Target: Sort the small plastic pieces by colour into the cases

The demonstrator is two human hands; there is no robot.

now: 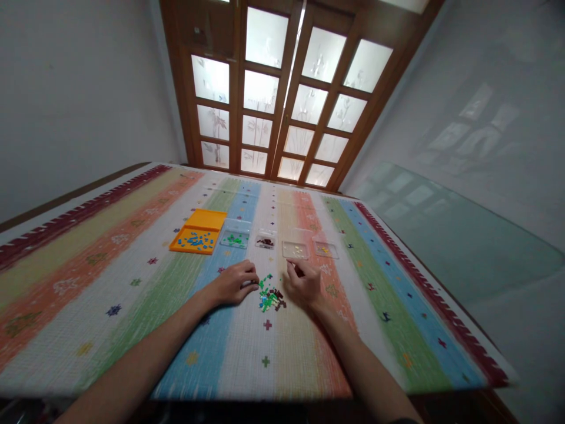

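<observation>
A striped cloth [132, 312] covers the tabletop [75, 195]; on it lie an open orange case [206, 220], four clear boxes [288, 247] in the same row, and, nearer, a loose pile [270, 299] of mostly green and brown pieces.

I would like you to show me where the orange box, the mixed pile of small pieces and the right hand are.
Orange box [206, 219]: head view, on its bare rear half.
Mixed pile [268, 301]: head view, near its middle.
Right hand [308, 282]: head view, on its back.
</observation>
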